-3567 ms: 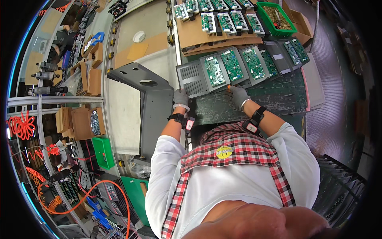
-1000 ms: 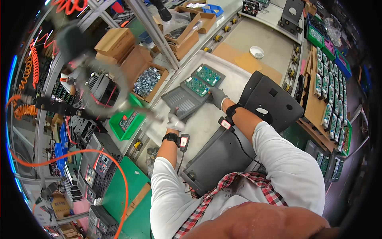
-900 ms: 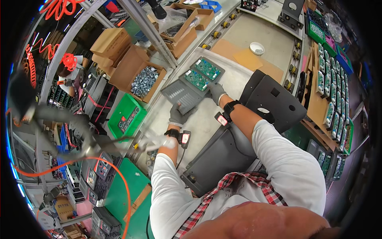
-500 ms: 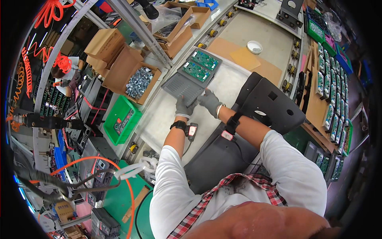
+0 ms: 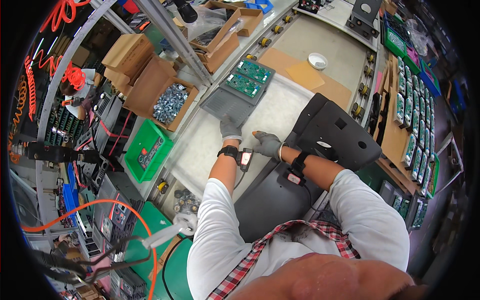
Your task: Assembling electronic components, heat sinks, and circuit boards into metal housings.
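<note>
A dark grey panel point(image 5: 222, 103) with vent slots lies on the white work surface, carrying two green circuit boards point(image 5: 242, 84) on its far part. My left hand point(image 5: 230, 130), in a grey glove, reaches the panel's near edge, its fingers stretched out over it. To its right, my right hand point(image 5: 269, 145) hovers apart from the panel, gloved too, with an orange fingertip showing. Its fingers point left and are loosely apart, and no object shows in them. A large black housing point(image 5: 340, 130) with cutouts lies beside my right forearm; another black part point(image 5: 272, 200) is in front of my body.
On the left stand a cardboard box of metal hardware point(image 5: 172, 102) and a green bin point(image 5: 145, 150). A white round dish point(image 5: 317, 61) lies farther along the line. Racked circuit modules point(image 5: 412, 115) fill the right side. An orange hose point(image 5: 135, 212) loops at lower left.
My right hand has drawn back toward me, away from the panel's near edge. My left hand stays at that edge with its fingers straighter. The whole view has shifted slightly.
</note>
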The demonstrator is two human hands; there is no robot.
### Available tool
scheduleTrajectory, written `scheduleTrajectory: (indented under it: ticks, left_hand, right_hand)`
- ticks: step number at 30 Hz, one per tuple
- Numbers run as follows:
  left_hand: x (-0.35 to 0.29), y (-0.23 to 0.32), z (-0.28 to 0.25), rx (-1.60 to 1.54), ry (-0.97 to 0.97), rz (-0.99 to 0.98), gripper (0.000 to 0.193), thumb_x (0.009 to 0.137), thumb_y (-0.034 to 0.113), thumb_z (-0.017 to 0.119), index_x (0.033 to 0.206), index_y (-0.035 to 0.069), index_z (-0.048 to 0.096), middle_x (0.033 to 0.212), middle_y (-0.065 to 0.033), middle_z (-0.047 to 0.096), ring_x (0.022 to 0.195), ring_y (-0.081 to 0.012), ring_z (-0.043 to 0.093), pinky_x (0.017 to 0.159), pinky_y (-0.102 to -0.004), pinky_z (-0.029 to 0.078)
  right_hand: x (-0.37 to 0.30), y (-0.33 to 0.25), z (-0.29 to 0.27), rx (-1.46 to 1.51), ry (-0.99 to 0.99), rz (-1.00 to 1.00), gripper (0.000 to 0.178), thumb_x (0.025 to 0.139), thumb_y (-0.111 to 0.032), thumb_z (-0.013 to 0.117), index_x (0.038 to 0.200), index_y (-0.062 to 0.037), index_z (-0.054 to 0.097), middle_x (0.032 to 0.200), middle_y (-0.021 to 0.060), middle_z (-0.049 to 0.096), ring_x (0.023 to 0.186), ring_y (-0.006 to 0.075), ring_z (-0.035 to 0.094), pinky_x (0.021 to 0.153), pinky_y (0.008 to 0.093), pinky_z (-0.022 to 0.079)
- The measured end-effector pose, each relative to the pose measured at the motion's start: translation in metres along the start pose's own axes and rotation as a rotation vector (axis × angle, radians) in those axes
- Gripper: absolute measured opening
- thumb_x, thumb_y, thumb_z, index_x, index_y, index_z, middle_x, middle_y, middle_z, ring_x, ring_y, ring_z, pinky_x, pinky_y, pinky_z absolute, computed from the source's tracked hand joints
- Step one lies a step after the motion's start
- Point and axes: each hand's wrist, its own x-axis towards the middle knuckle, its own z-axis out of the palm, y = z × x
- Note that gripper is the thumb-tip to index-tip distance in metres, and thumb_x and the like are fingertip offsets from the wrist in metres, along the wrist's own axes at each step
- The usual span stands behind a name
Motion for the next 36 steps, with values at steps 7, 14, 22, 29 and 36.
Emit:
scheduleTrajectory:
  ticks: [7, 14, 22, 29, 36]
  left_hand:
    - [-0.007, 0.003, 0.006, -0.030, -0.017, 0.045, 0.039, 0.085, 0.030, 0.037, 0.116, 0.007, 0.038, 0.116, -0.0106, 0.045, 0.101, -0.0290, 0.048, 0.081, -0.0410, 0.044]
    - [-0.017, 0.014, 0.014, 0.007, 0.092, -0.060, 0.046, 0.085, 0.037, 0.040, 0.120, 0.008, 0.035, 0.121, -0.0096, 0.041, 0.103, -0.0290, 0.046, 0.082, -0.0441, 0.043]
    - [-0.048, 0.051, 0.010, 0.212, 0.145, -0.094, 0.052, 0.083, 0.041, 0.046, 0.117, 0.004, 0.036, 0.116, -0.0149, 0.042, 0.104, -0.0301, 0.044, 0.080, -0.0437, 0.045]
    - [-0.131, 0.119, -0.039, 0.383, -0.025, -0.220, 0.027, 0.082, 0.030, 0.051, 0.094, 0.006, 0.048, 0.079, -0.0083, 0.048, 0.077, -0.0226, 0.050, 0.070, -0.0386, 0.048]
    - [-0.271, 0.143, -0.108, 0.739, 0.005, -0.175, 0.029, 0.081, 0.029, 0.051, 0.097, 0.005, 0.050, 0.083, -0.0065, 0.051, 0.071, -0.0169, 0.050, 0.061, -0.0301, 0.046]
  right_hand:
    - [-0.004, 0.001, -0.003, 0.008, -0.050, -0.022, 0.068, 0.069, -0.032, 0.050, 0.127, -0.0017, 0.030, 0.132, 0.0193, 0.028, 0.123, 0.0251, 0.028, 0.099, 0.0300, 0.024]
    - [-0.002, 0.003, -0.002, -0.043, -0.102, -0.018, 0.070, 0.068, -0.031, 0.050, 0.128, -0.0030, 0.029, 0.133, 0.0194, 0.025, 0.123, 0.0260, 0.028, 0.099, 0.0296, 0.025]
    - [-0.005, -0.006, -0.009, 0.136, -0.085, 0.047, 0.067, 0.070, -0.031, 0.056, 0.126, -0.0028, 0.032, 0.112, 0.0185, 0.050, 0.102, 0.0301, 0.049, 0.087, 0.0331, 0.038]
    - [-0.065, -0.065, -0.046, 0.270, 0.147, -0.188, 0.058, 0.072, -0.032, 0.056, 0.121, -0.0045, 0.041, 0.102, 0.0185, 0.055, 0.091, 0.0270, 0.055, 0.078, 0.0321, 0.043]
    - [-0.207, -0.077, -0.139, -0.102, 0.375, -0.367, 0.048, 0.071, -0.027, 0.061, 0.112, -0.0049, 0.049, 0.098, 0.0143, 0.057, 0.083, 0.0221, 0.058, 0.070, 0.0305, 0.045]
